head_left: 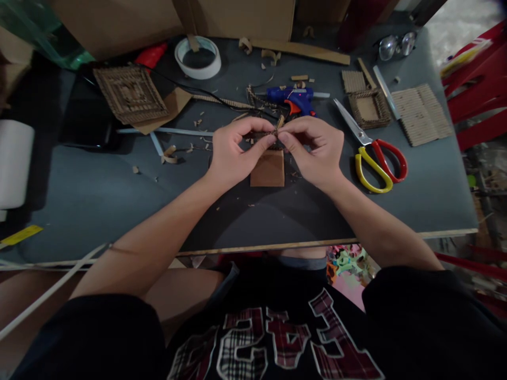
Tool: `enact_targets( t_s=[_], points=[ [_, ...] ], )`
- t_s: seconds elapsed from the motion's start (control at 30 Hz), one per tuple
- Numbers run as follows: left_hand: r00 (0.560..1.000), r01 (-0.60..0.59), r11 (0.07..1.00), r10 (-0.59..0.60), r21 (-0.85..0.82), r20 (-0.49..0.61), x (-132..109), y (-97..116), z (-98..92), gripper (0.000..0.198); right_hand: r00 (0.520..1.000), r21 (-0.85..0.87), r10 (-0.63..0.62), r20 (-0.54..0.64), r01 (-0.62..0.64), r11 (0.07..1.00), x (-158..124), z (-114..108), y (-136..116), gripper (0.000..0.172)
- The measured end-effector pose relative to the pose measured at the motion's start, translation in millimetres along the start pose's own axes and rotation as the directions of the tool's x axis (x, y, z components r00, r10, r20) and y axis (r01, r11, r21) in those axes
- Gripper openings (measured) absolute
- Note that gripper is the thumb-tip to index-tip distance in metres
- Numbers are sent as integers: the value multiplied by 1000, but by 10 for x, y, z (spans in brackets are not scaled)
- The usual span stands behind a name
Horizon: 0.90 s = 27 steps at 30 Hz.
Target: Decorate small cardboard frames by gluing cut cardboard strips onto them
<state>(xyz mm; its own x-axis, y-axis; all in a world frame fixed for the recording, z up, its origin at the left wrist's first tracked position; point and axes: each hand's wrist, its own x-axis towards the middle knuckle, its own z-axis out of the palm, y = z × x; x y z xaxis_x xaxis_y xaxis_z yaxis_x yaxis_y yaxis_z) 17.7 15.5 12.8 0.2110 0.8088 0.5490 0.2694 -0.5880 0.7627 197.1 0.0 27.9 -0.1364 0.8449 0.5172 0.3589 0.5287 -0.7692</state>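
Note:
My left hand (pixel 237 150) and my right hand (pixel 317 150) meet above a small brown cardboard square (pixel 267 171). Thumb and forefinger of each are pinched on a small strip of cardboard (pixel 281 122), whose upper end pokes out between the fingertips. The rest of the strip is hidden by the fingers. Just beyond my hands lies a blue glue gun (pixel 291 96) with an orange trigger. Scissors (pixel 370 140) with red and yellow handles rest open to the right of my right hand.
Left of my hands are a corrugated cardboard square (pixel 130 95) and a tape roll (pixel 214 63). At right lie a small cardboard box (pixel 370 124), corrugated sheets (pixel 423 113) and glasses (pixel 396 46). Scraps litter the table, whose front edge (pixel 269 247) is near my body.

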Motion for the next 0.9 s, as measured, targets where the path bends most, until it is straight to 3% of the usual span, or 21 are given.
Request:
enact_targets(
  t_s=[0.17, 0.37, 0.53, 0.7, 0.9],
  points=[
    [998, 4, 999, -2, -32, 65, 20, -26, -24, 34, 987, 150, 101, 123, -120, 981, 12, -7, 47, 39],
    [984, 1, 992, 22, -129, 176, 32, -47, -20, 37, 922, 363, 208, 327, -326, 873, 33, -16, 36, 47],
    [960, 33, 980, 24, -197, 278, 23, 12, -7, 39, 915, 494, 304, 266, -400, 772, 16, 1, -79, 45],
    [949, 64, 966, 19, -252, 313, 8, 21, -1, 36, 896, 516, 305, 323, -437, 736, 25, -14, -112, 47],
    [925, 20, 974, 67, -224, 374, 22, 71, -6, 35, 886, 551, 293, 359, -454, 700, 40, -35, -72, 46]
  ],
)
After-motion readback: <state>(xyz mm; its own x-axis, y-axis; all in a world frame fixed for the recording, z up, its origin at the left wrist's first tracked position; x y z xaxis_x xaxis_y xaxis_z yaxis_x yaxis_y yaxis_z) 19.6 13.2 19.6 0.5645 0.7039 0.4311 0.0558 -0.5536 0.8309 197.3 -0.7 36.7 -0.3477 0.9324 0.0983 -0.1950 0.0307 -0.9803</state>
